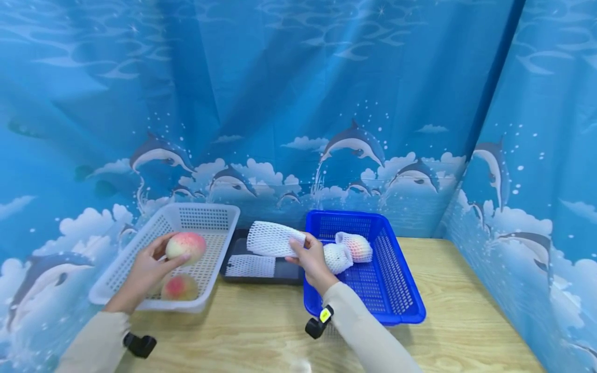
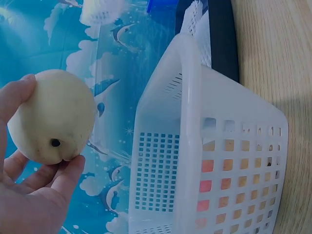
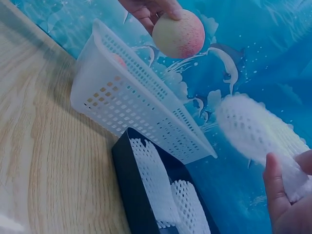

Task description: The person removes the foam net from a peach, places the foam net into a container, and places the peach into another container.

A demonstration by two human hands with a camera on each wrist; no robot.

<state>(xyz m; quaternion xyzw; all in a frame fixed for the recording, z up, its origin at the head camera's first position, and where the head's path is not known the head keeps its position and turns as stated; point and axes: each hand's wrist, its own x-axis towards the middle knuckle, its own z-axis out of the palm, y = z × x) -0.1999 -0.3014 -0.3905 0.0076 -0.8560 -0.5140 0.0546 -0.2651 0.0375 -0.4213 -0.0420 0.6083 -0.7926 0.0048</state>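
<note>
My left hand grips a pink and cream peach above the white basket; the left wrist view shows the peach's pale underside with a dark spot. Below it, another peach lies in that basket. The right hand pinches one end of a white foam net sleeve, which stretches leftward over the black tray. Other foam nets lie flat in the tray. Two peaches in foam nets, one whitish and one pinkish, sit in the blue basket by my right hand.
The white basket stands left, the black tray in the middle and the blue basket right, all on a wooden table. A blue dolphin-print curtain hangs behind and along the sides.
</note>
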